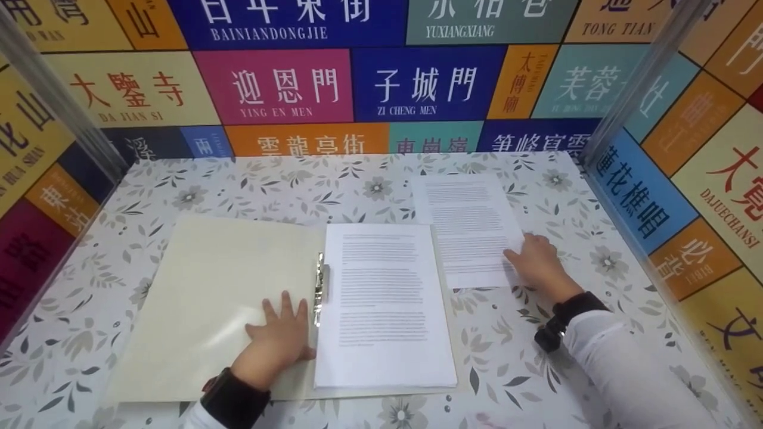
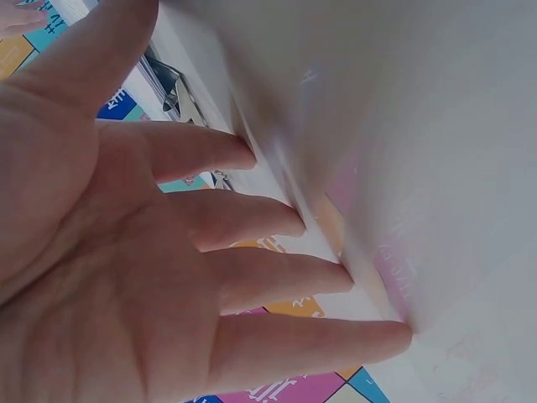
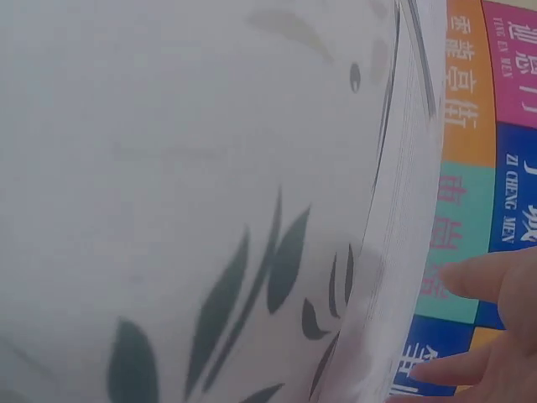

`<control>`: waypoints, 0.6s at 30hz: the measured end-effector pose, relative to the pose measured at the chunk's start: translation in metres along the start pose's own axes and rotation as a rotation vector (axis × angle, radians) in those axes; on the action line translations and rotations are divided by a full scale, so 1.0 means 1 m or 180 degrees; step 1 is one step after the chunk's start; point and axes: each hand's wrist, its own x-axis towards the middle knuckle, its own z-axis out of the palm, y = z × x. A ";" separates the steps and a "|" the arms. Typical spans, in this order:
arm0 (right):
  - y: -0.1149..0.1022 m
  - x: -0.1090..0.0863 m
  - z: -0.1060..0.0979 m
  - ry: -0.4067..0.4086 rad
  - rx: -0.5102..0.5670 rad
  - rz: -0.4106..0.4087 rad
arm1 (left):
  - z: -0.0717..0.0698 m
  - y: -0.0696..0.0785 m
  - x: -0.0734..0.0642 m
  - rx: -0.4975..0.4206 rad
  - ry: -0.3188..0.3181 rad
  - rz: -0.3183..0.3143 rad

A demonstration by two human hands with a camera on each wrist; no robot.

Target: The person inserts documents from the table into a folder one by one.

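In the head view a cream folder (image 1: 226,256) lies spread out on the table. My left hand (image 1: 279,336) rests on its inside cover, fingers straight and spread, beside the metal clip (image 1: 320,286) at the fold. On the folder's right half sits a stack of printed pages (image 1: 384,298). A loose printed sheet (image 1: 471,232) lies to the right of that stack. My right hand (image 1: 539,262) touches this sheet's right edge, the thumb over the margin. In the right wrist view, the thumb and a finger of the right hand (image 3: 495,319) show apart.
The table (image 1: 286,185) has a floral covering of grey leaves and flowers. Behind it stands a wall (image 1: 274,83) of coloured panels with Chinese lettering, and similar panels (image 1: 650,190) close in both sides. Each wrist wears a black strap (image 1: 581,304).
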 end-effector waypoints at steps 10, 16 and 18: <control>0.004 0.025 -0.014 -0.0098 -0.0184 0.0404 | -0.001 0.000 -0.001 -0.0005 -0.0005 0.0014; -0.001 0.027 -0.010 -0.0170 -0.0331 0.0350 | -0.001 0.000 -0.001 -0.0017 0.0000 0.0005; -0.003 0.026 -0.006 -0.0142 -0.0396 0.0307 | 0.000 0.001 -0.001 0.0002 0.0001 -0.0006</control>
